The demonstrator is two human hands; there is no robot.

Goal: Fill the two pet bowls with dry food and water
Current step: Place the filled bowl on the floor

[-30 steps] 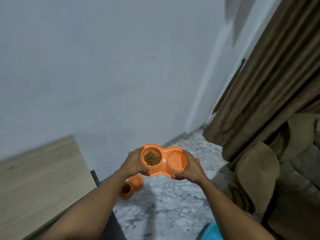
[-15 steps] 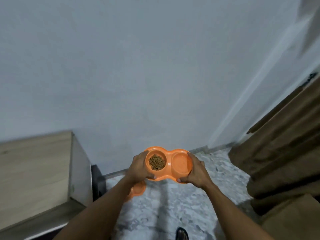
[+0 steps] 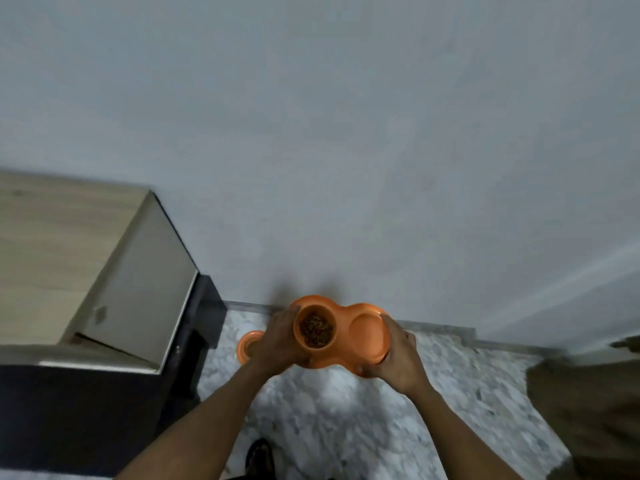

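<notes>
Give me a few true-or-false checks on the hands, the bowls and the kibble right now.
1. The left hand and the right hand both grip the bowl. True.
2. The kibble sits in the right cup. False: it is in the left cup.
3. A second bowl lies on the floor, partly hidden behind the left hand. True.
4. The held bowl rests on the cabinet. False: it is held up over the floor, to the right of the cabinet.
</notes>
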